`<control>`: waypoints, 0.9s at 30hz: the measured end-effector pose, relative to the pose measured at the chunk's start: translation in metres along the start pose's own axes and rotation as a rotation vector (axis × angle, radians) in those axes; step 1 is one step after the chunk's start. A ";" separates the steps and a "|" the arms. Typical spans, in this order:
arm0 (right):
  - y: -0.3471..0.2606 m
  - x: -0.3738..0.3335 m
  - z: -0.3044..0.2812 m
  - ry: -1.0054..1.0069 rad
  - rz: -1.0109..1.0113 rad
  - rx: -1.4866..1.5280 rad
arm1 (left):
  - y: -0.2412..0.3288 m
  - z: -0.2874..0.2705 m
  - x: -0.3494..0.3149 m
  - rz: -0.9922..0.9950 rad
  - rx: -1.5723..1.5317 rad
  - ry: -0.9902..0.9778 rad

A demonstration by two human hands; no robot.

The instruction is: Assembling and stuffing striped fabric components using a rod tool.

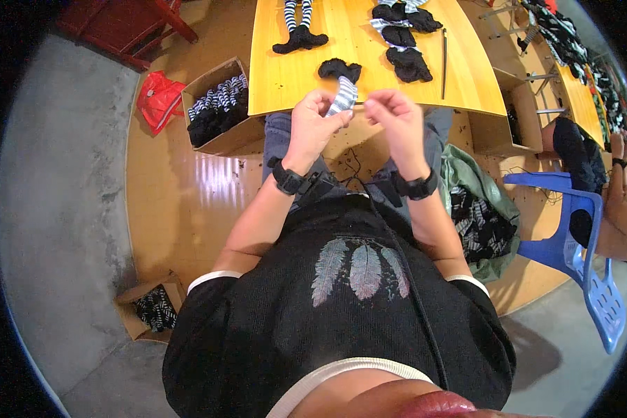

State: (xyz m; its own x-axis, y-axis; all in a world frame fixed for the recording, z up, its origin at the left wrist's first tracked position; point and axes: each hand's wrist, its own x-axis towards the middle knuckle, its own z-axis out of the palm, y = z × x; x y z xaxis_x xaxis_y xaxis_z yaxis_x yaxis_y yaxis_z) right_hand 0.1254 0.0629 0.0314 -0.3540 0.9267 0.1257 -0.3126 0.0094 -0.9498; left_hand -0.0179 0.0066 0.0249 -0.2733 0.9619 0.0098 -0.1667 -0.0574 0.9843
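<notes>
The left hand (312,125) is pinching the striped sock (343,94) at the table (279,83) edge, 12 o'clock from the torso. The right hand (396,118), at its 3 o'clock, is pinching narrow, seemingly on thread. A slack pinch risks dropping the sock.

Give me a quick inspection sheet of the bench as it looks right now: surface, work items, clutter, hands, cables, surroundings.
Surface: yellow wooden table, glossy.
Work items: black-and-white striped piece at the table's near edge.
Clutter: more striped and black pieces farther back; thin rod.
Hands: left hand pinches the striped piece; right hand is raised beside it, fingers curled.
Cables: black cord down the shirt.
Surroundings: cardboard box of striped pieces left; green bag and blue chair right.
</notes>
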 end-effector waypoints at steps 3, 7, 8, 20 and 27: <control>0.005 -0.009 0.009 -0.024 -0.076 -0.205 | 0.008 0.010 -0.007 0.077 0.036 -0.050; 0.003 -0.006 0.009 0.016 -0.089 -0.126 | 0.013 0.012 -0.013 0.088 -0.096 -0.113; 0.001 -0.006 0.010 0.017 -0.063 -0.087 | 0.009 0.010 -0.012 0.066 -0.125 -0.098; 0.002 -0.008 0.010 0.036 -0.061 -0.141 | 0.012 0.011 -0.011 0.148 0.170 -0.035; 0.004 -0.007 0.004 0.028 -0.028 -0.101 | 0.024 0.010 -0.011 0.008 0.051 -0.102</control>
State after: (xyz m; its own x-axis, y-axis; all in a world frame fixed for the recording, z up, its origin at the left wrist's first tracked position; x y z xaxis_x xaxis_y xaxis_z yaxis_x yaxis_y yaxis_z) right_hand 0.1228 0.0547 0.0280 -0.3213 0.9356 0.1460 -0.2309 0.0721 -0.9703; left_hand -0.0089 -0.0030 0.0498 -0.1763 0.9838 0.0330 -0.1154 -0.0539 0.9919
